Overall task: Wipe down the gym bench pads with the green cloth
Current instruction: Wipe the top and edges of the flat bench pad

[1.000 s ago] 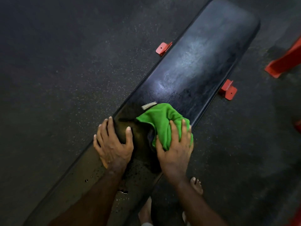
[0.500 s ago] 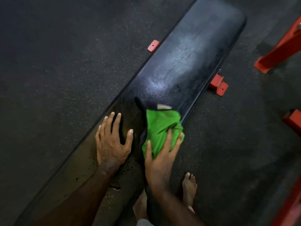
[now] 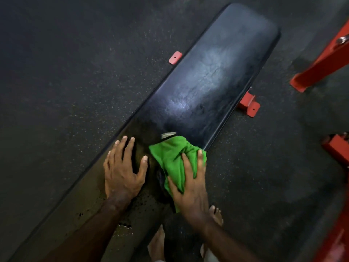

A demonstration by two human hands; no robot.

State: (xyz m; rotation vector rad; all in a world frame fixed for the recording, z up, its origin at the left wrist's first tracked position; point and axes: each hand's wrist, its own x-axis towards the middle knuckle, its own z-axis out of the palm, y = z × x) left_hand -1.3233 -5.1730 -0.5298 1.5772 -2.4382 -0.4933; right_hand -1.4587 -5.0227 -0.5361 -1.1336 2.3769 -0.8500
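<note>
My right hand (image 3: 190, 184) has dragged the bunched green microfibre cloth (image 3: 171, 157), gripped under curled fingers, back toward the long black padded bench's (image 3: 213, 78) right edge; my left hand (image 3: 122, 167) stays flat, bracing. The far half, I judge, remains unwiped.

A dark rubber floor (image 3: 75, 82) flecked with pale specks fills the view, dimly lit. Red steel frame members (image 3: 321, 65) slant in from the right edge, with another red bracket (image 3: 336, 146) below them. Two small red foot plates (image 3: 175, 57) (image 3: 250, 104) sit on the floor. A soft glare falls from overhead.
</note>
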